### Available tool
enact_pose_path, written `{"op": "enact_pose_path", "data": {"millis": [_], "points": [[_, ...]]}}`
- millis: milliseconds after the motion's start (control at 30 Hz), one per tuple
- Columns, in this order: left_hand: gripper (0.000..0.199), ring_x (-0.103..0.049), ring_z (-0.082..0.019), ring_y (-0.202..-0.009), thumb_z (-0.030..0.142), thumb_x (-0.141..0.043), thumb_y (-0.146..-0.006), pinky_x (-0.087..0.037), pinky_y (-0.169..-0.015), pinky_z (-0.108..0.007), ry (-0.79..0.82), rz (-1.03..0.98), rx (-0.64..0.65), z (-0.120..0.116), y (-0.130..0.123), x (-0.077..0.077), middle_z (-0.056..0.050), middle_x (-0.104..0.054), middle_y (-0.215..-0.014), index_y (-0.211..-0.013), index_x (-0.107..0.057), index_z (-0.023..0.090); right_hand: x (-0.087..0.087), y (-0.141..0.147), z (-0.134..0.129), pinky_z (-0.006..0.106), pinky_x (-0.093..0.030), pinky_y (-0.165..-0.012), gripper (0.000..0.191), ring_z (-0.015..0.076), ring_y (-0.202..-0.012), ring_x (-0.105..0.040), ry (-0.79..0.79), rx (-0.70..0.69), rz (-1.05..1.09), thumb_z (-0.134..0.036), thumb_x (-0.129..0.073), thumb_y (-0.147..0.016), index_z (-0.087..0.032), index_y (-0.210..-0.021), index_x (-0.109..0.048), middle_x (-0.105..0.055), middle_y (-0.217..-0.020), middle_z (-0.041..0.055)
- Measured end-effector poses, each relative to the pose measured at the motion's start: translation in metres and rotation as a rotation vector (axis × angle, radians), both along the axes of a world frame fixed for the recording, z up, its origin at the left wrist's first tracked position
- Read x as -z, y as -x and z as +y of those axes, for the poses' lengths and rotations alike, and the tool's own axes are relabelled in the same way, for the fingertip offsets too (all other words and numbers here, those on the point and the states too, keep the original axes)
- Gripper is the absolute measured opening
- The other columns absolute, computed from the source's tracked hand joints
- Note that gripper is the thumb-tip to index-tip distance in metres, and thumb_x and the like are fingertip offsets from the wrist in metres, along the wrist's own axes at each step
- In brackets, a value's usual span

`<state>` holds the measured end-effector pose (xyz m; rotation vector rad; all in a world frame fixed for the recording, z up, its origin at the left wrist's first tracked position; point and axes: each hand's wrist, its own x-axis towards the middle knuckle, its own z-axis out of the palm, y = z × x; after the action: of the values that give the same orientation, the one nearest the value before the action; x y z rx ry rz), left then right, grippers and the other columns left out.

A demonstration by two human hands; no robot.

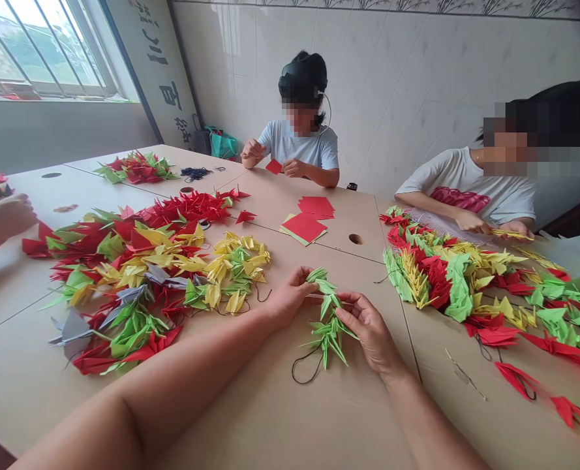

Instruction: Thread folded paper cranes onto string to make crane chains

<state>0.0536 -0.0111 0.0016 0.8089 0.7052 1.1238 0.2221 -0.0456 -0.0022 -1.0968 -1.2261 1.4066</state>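
In the head view, a string of green folded paper cranes (329,333) hangs between my hands, its lower end on the table. My left hand (292,297) pinches its upper end. My right hand (370,329) grips the right side of the string with thumb and fingers. A dark cord loop (305,372) trails from the bottom of the cranes onto the table. Just left of my left forearm lies a curved strand of yellow and green cranes (241,261).
A large heap of red, green, yellow and grey cranes (137,254) covers the left. Strung cranes (458,281) lie on the right, near a thin needle-like tool (466,375). Red paper squares (305,228) lie ahead. Two co-workers sit opposite; another person's hand (6,215) reaches in at left.
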Motion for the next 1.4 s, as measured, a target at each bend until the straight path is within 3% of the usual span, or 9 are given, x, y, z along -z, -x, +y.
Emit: {"op": "enact_pose_path", "data": {"millis": [333,567,700,833,967,1233,1400], "points": [[0.022,-0.055,-0.011,-0.074,0.027,-0.063,-0.075,-0.048,-0.074,-0.030,-0.150,0.152,-0.028,-0.0025,-0.0025,-0.0004,0.002,-0.053,-0.082,-0.085,-0.046,0.018,0.0071,-0.0009,0.0014,0.026,-0.046,-0.069,0.028,0.0143,-0.077,-0.056,-0.031,0.079,-0.058,-0.037,-0.076,-0.067,-0.021,-0.084,-0.059,-0.059,-0.081,-0.0010],[0.013,-0.052,-0.012,-0.075,0.018,-0.054,-0.075,-0.047,-0.070,-0.027,-0.272,0.353,0.016,-0.0034,-0.0009,-0.0019,0.001,-0.051,-0.083,-0.086,-0.046,0.018,0.0096,0.0003,0.0026,0.028,-0.046,-0.070,0.032,0.0152,-0.077,-0.056,-0.040,0.116,-0.058,-0.039,-0.076,-0.066,-0.020,-0.084,-0.057,-0.059,-0.081,0.0000],[0.020,-0.047,-0.009,-0.068,0.009,-0.049,-0.070,-0.042,-0.063,-0.022,-0.382,0.512,0.028,-0.0044,0.0012,0.0003,0.003,-0.048,-0.078,-0.088,-0.046,0.018,0.0109,0.0004,0.0037,0.028,-0.046,-0.070,0.034,0.0151,-0.077,-0.055,-0.055,0.131,-0.065,-0.040,-0.076,-0.065,-0.020,-0.084,-0.056,-0.059,-0.080,-0.0005],[0.026,-0.045,-0.008,-0.067,0.006,-0.048,-0.069,-0.040,-0.062,-0.020,-0.419,0.511,0.045,-0.0059,0.0022,-0.0001,0.003,-0.048,-0.081,-0.092,-0.045,0.018,0.0110,0.0002,0.0042,0.027,-0.046,-0.067,0.031,0.0144,-0.072,-0.055,-0.062,0.119,-0.096,-0.040,-0.075,-0.066,-0.019,-0.080,-0.058,-0.059,-0.076,-0.0003],[0.019,-0.048,-0.010,-0.073,0.015,-0.051,-0.077,-0.042,-0.067,-0.023,-0.447,0.517,0.018,-0.0061,0.0010,-0.0006,0.001,-0.050,-0.086,-0.095,-0.047,0.018,0.0103,-0.0006,0.0039,0.026,-0.045,-0.064,0.028,0.0141,-0.070,-0.054,-0.075,0.103,-0.133,-0.041,-0.073,-0.068,-0.019,-0.079,-0.060,-0.059,-0.074,-0.0001],[0.015,-0.051,-0.011,-0.068,0.025,-0.052,-0.082,-0.049,-0.065,-0.028,-0.303,0.401,-0.035,-0.0023,-0.0034,0.0034,0.001,-0.049,-0.077,-0.091,-0.043,0.018,0.0091,-0.0023,0.0020,0.027,-0.043,-0.064,0.020,0.0140,-0.068,-0.051,-0.130,0.057,-0.203,-0.038,-0.068,-0.074,-0.019,-0.077,-0.065,-0.060,-0.074,0.0004],[0.013,-0.049,-0.010,-0.066,0.020,-0.051,-0.080,-0.046,-0.063,-0.025,-0.403,0.512,-0.034,-0.0021,-0.0021,0.0052,0.000,-0.051,-0.081,-0.092,-0.047,0.018,0.0076,-0.0013,0.0017,0.027,-0.043,-0.065,0.019,0.0149,-0.070,-0.052,-0.157,0.053,-0.225,-0.038,-0.068,-0.074,-0.019,-0.077,-0.067,-0.062,-0.077,0.0014]]}}
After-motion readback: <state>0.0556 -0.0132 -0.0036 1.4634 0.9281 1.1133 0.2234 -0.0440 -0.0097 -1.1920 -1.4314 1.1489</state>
